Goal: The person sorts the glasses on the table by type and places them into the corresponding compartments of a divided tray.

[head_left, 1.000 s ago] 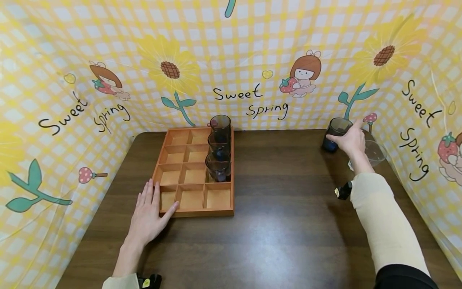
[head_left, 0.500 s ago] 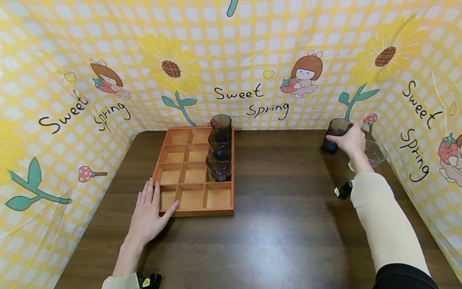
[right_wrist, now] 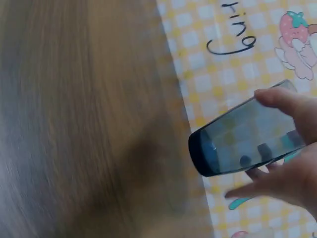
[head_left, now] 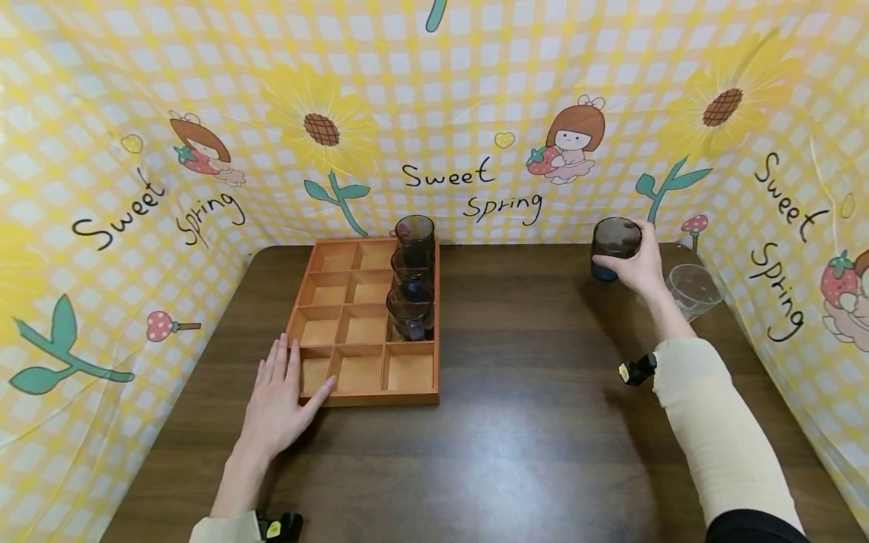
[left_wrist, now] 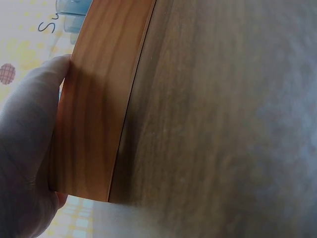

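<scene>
My right hand [head_left: 641,260] grips a dark tinted drinking glass [head_left: 614,245] near the back right of the table, thumb on one side and fingers round the other. In the right wrist view the glass [right_wrist: 237,136] is tilted in the frame, its thick dark base toward the tabletop. My left hand [head_left: 274,407] lies at the front left corner of a wooden compartment tray [head_left: 380,400], fingers straight along its left side and thumb over the front. Three dark glass cups stand one behind another in the tray's right column, the nearest cup [head_left: 410,313] in the third compartment from the back.
A clear glass [head_left: 695,290] stands at the right, beside my right forearm. Brown wooden tabletop [head_left: 523,362] stretches between the tray and my right arm. A yellow checked cloth [head_left: 475,98] walls in the back and both sides.
My right hand has moved a little left with the dark glass, away from the clear glass, which now shows more fully. My left hand and the tray stay put.
</scene>
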The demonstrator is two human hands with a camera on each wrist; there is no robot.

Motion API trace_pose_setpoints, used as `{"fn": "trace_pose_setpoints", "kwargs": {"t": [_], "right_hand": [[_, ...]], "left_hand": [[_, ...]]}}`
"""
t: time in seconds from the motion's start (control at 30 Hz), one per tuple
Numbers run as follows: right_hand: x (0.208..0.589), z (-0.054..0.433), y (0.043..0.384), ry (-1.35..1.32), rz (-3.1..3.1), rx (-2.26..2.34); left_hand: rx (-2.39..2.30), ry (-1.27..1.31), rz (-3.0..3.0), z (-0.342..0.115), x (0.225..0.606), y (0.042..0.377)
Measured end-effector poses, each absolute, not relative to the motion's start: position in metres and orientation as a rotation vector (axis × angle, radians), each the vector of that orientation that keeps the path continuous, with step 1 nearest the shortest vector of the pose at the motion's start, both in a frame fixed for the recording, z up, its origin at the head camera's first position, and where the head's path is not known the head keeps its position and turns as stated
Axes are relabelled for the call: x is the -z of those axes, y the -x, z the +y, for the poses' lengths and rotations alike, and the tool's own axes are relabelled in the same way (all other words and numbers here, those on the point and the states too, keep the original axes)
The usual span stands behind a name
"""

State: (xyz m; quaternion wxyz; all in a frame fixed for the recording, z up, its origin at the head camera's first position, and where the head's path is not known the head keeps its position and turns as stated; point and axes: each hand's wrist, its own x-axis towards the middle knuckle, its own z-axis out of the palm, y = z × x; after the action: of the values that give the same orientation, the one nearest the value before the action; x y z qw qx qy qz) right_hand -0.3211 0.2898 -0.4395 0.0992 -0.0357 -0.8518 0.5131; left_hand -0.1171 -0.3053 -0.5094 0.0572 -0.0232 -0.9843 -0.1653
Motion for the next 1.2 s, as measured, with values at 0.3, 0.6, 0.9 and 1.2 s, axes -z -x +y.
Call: {"fn": "trace_pose_setpoints", "kwargs": {"t": [0.3,0.6,0.9,1.2], "right_hand": [[0.452,0.280,0.309,-0.089,-1.974,-2.411],[0.457,0.259,0.294,0.018,-1.905,-2.393],[0.457,0.244,0.284,0.029,-1.942,-2.334],[0.462,0.228,0.269,-0.087,-2.269,-1.882]], "left_hand": [[0.521,0.077,-2.980,-0.306,0.509,0.116],[0.507,0.086,-2.982,-0.307,0.511,0.117],[0.510,0.087,-2.969,-0.306,0.511,0.118],[0.511,0.078,-2.971,-0.306,0.510,0.117]]}}
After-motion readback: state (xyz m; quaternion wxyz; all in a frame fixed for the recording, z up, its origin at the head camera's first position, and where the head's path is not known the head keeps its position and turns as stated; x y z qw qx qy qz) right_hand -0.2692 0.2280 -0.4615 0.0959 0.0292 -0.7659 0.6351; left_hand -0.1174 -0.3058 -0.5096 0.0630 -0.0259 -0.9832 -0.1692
